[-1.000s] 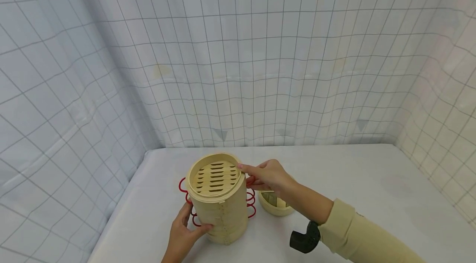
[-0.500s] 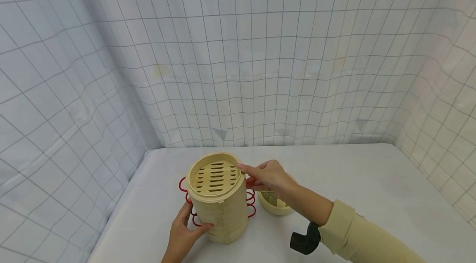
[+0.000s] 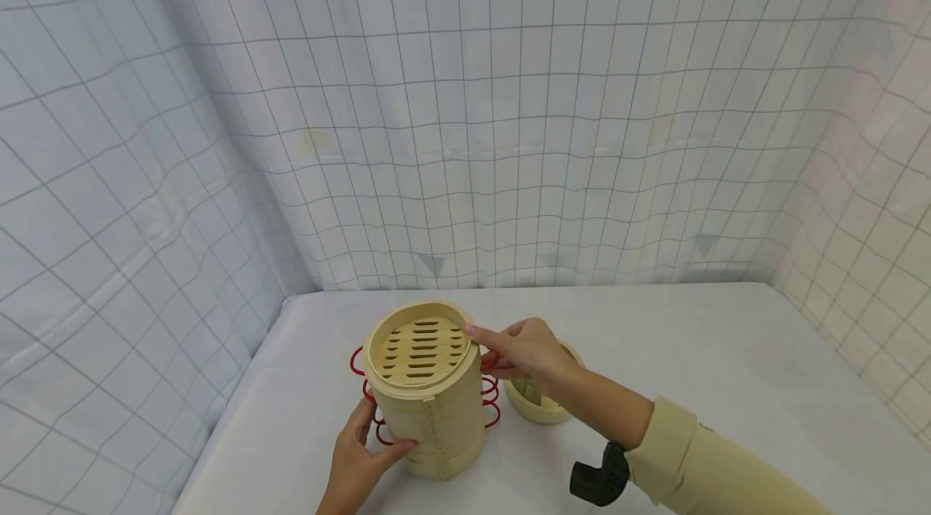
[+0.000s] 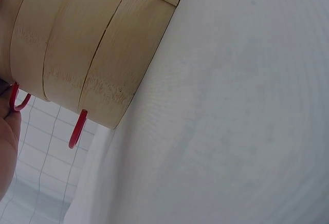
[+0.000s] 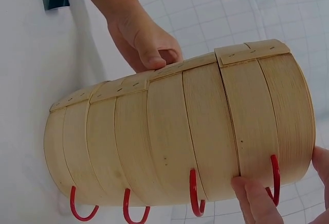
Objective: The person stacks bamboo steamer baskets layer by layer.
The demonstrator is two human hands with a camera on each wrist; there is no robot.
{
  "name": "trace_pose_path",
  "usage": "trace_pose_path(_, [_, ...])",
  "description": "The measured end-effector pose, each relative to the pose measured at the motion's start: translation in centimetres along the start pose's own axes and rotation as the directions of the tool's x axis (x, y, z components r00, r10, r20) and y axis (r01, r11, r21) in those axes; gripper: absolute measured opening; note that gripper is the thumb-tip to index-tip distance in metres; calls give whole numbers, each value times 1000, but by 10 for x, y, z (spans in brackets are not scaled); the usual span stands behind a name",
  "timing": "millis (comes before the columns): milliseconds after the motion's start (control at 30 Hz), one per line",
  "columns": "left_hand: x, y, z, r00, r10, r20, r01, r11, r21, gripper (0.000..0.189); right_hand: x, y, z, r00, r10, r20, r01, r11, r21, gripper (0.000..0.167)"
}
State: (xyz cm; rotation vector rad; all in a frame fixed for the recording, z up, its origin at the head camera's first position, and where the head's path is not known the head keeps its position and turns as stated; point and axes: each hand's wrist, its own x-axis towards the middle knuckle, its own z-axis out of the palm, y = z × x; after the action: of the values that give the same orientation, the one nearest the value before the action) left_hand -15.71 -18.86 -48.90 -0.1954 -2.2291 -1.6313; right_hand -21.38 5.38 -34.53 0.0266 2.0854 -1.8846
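Observation:
A tall stack of bamboo steamer baskets [image 3: 442, 434] with red side handles stands on the white table. On top sits a basket with a slotted base [image 3: 423, 347], its slots facing up. My right hand [image 3: 527, 349] pinches this top basket, thumb on its rim. In the right wrist view, the fingertips of the right hand [image 5: 257, 201] lie at the seam under the top basket, beside a red handle [image 5: 276, 178]. Lower down, my left hand [image 3: 360, 450] grips the stack's left side, thumb across the front. Its fingers [image 4: 7, 142] reach behind, near a red handle [image 4: 19, 103].
Behind my right hand, a single steamer basket [image 3: 540, 411] rests on the table [image 3: 691, 369], with something green and pale inside, partly hidden by the forearm. A black device [image 3: 600, 474] is on my right wrist. White grid-patterned curtains [image 3: 509, 135] enclose the table's back and sides.

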Motion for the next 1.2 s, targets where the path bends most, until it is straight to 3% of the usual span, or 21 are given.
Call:
trace_pose_path(167, [0,1,0,1000,-3,0,3,1000,7,85,3,6,-3,999,-49,5,49,999,-16,58])
trace_pose_path(233, [-1,1,0,1000,6,0,-6,1000,8,84,7,13,-7,988,-151,-17,149,986,-77,53])
trace_pose_path(300, [-1,1,0,1000,22,-1,-22,1000,4,84,12,23,-14,954,-296,-40,282,937,-208,43])
trace_pose_path(333, [-1,1,0,1000,31,-1,-31,1000,3,83,16,29,-17,926,-376,-46,348,892,-288,35])
trace_pose_path(367, [-2,2,0,999,40,-1,-40,999,1,83,19,34,-21,889,-456,-42,407,829,-384,27])
trace_pose_path(467, [-3,1,0,998,60,-6,-60,998,-13,84,28,50,-33,782,-623,31,496,590,-637,9])
trace_pose_path(533, [-3,1,0,998,69,-8,-69,998,-8,84,36,59,-41,721,-684,110,524,434,-733,4])
trace_pose_path(600, [-3,0,0,997,77,-9,-77,997,-8,85,41,67,-49,688,-703,179,533,322,-783,4])
trace_pose_path(667, [-3,-1,0,997,77,-8,-77,997,-1,84,47,75,-57,672,-703,232,542,254,-801,5])
trace_pose_path(800, [-2,-2,0,999,47,-8,-48,999,-10,84,55,88,-68,695,-666,272,534,225,-815,4])
trace_pose_path(933, [-1,-1,0,1000,19,-7,-19,1000,-6,84,62,98,-76,720,-630,290,521,216,-826,5])
trace_pose_path(1200, [0,0,0,1000,9,-1,-9,1000,-10,85,68,108,-81,780,-551,296,512,289,-809,5])
